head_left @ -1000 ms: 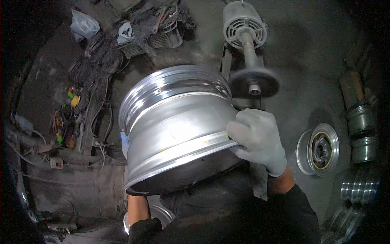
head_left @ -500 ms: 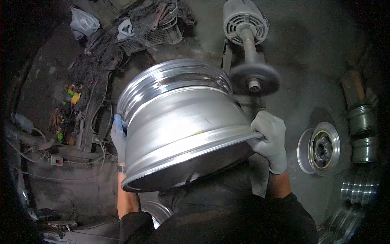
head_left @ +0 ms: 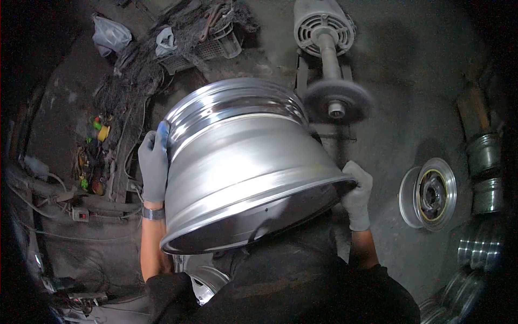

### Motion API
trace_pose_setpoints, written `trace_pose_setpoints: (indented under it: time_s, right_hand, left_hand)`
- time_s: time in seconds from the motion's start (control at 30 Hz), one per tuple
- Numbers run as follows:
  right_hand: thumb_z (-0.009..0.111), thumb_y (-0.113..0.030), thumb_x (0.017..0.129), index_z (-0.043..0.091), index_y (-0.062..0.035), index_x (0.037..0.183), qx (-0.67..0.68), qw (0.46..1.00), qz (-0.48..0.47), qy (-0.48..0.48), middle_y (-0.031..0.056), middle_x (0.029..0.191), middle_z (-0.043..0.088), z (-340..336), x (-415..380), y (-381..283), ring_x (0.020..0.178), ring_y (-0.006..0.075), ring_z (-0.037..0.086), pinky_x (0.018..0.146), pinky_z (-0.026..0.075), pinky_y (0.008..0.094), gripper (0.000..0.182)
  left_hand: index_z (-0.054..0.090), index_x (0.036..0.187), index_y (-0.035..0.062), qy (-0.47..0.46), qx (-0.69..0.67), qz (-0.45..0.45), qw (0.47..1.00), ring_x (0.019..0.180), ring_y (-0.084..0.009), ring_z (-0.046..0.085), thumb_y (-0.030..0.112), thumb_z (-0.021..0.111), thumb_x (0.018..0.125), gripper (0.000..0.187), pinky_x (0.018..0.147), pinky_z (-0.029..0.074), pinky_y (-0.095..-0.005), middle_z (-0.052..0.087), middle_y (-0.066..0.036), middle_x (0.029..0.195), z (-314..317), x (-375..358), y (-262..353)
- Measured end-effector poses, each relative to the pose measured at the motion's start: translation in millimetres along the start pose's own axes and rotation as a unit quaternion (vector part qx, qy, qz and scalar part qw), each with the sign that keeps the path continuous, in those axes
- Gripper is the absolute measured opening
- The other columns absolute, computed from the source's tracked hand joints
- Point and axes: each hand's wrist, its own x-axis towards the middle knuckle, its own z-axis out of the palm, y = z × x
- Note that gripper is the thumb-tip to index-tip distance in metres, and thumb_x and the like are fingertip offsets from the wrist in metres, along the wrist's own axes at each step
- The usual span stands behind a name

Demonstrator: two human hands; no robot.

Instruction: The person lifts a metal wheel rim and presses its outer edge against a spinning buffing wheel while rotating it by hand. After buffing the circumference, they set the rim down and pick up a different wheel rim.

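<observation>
I hold a large shiny aluminium wheel rim [head_left: 243, 162] in front of my chest, barrel side up. My left hand [head_left: 152, 164], in a grey glove, is pressed flat against the rim's left side near the far lip. My right hand [head_left: 358, 194], also gloved, grips the near lip at the rim's right edge. The rim's far right edge is close to a round buffing wheel [head_left: 337, 101] on the shaft of an electric motor [head_left: 322, 24]; whether they touch I cannot tell.
Another rim [head_left: 429, 193] stands on the floor at the right, with more metal parts [head_left: 484, 173] stacked beyond it. Tangled wires and cables [head_left: 102, 156] lie at the left, baskets and bags [head_left: 178, 43] at the back. A further rim [head_left: 202, 281] lies beneath me.
My left hand slid up the rim's left side toward the far lip. My right hand moved from on top of the near lip to its right edge, and the rim turned.
</observation>
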Motion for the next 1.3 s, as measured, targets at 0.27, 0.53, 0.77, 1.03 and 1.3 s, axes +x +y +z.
trace_pose_setpoints:
  time_s: [0.27,0.53,0.77,1.03,1.3]
  right_hand:
    - [0.077,-0.018,0.067,0.06,-0.0105,0.086,-0.132,0.939,-0.238,-0.211,0.0102,0.079,0.059,6,102,-121,0.07,0.0325,0.065,0.061,0.053,0.0459,0.026]
    - [0.082,-0.021,0.062,0.06,-0.0103,0.08,-0.164,0.904,-0.312,-0.241,0.0079,0.078,0.055,23,110,-141,0.072,0.0291,0.062,0.062,0.049,0.0443,0.03]
    - [0.077,-0.019,0.068,0.059,-0.012,0.084,-0.161,0.907,-0.283,-0.269,0.0074,0.079,0.056,12,113,-140,0.07,0.0304,0.064,0.062,0.053,0.0449,0.025]
    - [0.08,-0.021,0.062,0.056,-0.0087,0.08,-0.125,0.938,-0.209,-0.245,0.0108,0.076,0.051,-4,98,-107,0.07,0.0355,0.059,0.059,0.046,0.0478,0.033]
    - [0.077,-0.017,0.063,0.054,-0.0093,0.074,-0.118,0.974,-0.141,-0.135,0.0111,0.07,0.048,-7,62,-62,0.063,0.0359,0.056,0.054,0.04,0.0466,0.027]
  left_hand:
    - [0.064,0.083,0.0012,0.003,-0.029,-0.017,0.999,0.072,-0.005,0.037,0.039,0.063,0.108,0.046,0.064,0.032,-0.0251,0.047,0.005,0.074,1,-4,-10]
    - [0.068,0.128,0.004,-0.004,-0.327,-0.051,0.944,0.106,-0.0216,0.067,0.042,0.044,0.115,0.047,0.097,0.053,-0.0379,0.07,-0.013,0.124,-3,-46,-193]
    - [0.067,0.127,0.0079,-0.06,-0.622,-0.236,0.744,0.101,-0.0214,0.069,0.05,0.04,0.114,0.052,0.091,0.057,-0.0386,0.072,-0.01,0.116,7,-64,-161]
    - [0.068,0.103,0.0061,0.056,-0.315,-0.181,0.93,0.071,-0.0134,0.055,0.049,0.041,0.115,0.052,0.065,0.048,-0.0328,0.062,-0.001,0.083,0,-38,-157]
    - [0.064,0.089,0.0021,0.066,-0.097,-0.075,0.99,0.068,-0.0091,0.04,0.042,0.05,0.113,0.049,0.061,0.036,-0.0304,0.047,0.004,0.074,-13,-16,-107]
